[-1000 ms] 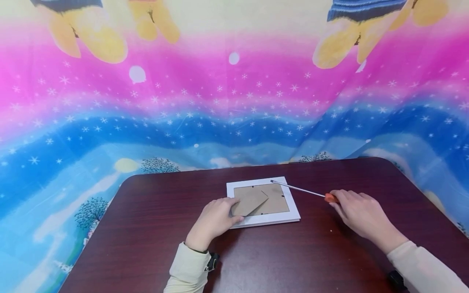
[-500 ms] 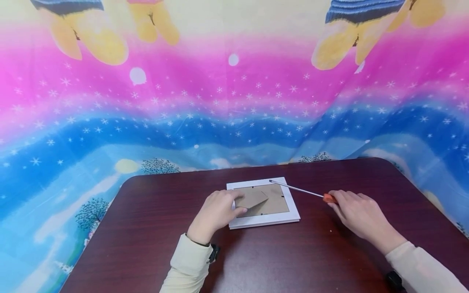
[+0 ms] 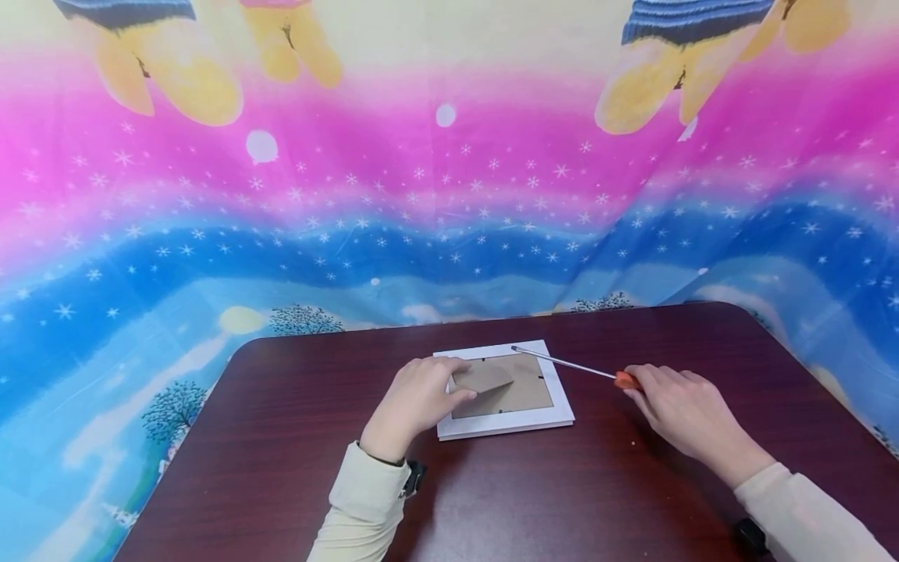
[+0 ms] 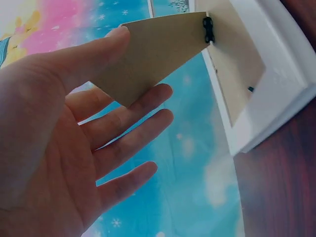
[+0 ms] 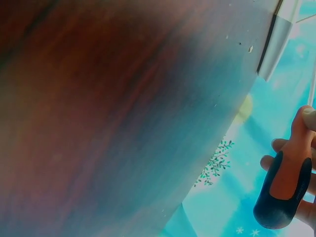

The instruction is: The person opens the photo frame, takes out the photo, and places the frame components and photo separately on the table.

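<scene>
A white photo frame (image 3: 534, 422) lies face down on the table, its brown backing board (image 3: 528, 396) upward. My left hand (image 3: 416, 400) pinches the frame's brown easel stand (image 4: 153, 52) between thumb and fingers; the other fingers are spread. In the left wrist view, the stand tilts up from the board on a black hinge (image 4: 208, 30). My right hand (image 3: 684, 410) grips the orange-and-black handle of a screwdriver (image 5: 288, 175). Its long metal shaft points left, with the tip over the frame's far edge in the head view; whether it touches cannot be told.
The dark reddish-brown table (image 3: 281, 453) has a rounded far left corner. Behind it hangs a pink and blue cloth (image 3: 435, 195) with snowflakes. Small black tabs (image 3: 540, 377) stand along the backing board's edge.
My left hand has risen slightly and lifted the easel stand to a steeper angle. The screwdriver in my right hand has shifted a little to the left.
</scene>
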A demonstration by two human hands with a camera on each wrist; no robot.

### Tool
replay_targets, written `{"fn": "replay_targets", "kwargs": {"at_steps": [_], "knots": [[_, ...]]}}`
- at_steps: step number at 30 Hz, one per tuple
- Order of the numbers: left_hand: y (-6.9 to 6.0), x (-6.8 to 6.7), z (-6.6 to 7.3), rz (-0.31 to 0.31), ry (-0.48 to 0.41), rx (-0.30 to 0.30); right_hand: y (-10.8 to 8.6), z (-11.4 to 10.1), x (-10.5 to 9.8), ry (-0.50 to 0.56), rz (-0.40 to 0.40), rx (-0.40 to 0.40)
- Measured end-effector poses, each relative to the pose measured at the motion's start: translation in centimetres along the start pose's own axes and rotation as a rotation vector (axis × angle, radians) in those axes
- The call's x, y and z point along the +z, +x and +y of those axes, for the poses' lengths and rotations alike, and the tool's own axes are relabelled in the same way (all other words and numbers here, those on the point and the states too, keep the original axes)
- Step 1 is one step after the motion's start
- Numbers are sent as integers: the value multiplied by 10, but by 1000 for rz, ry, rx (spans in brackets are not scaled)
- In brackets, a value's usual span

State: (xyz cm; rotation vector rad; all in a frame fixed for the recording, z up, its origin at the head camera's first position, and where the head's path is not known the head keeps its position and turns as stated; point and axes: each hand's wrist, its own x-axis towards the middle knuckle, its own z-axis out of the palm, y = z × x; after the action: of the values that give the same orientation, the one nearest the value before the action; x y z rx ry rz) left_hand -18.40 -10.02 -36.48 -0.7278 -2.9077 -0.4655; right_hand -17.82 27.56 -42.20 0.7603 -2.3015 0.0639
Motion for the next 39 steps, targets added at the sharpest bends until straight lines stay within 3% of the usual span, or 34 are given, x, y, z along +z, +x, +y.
{"fn": "replay_targets", "kwargs": {"at_steps": [8,15,19,31,39], "knots": [[-13,12,-18,7,-63,-33,-1,-1,-5,-1,-39,-1],[-23,30,-33,-52,-61,-106,-4,-4,-10,-8,-65,13],[-23,37,-39,-89,-62,-109,-7,-5,-12,-13,-58,3],[-25,47,-43,-141,-32,-115,-16,-5,-22,-33,-72,-6],[-26,46,-45,-127,-44,-113,-25,-6,-31,-32,-91,-19]]}}
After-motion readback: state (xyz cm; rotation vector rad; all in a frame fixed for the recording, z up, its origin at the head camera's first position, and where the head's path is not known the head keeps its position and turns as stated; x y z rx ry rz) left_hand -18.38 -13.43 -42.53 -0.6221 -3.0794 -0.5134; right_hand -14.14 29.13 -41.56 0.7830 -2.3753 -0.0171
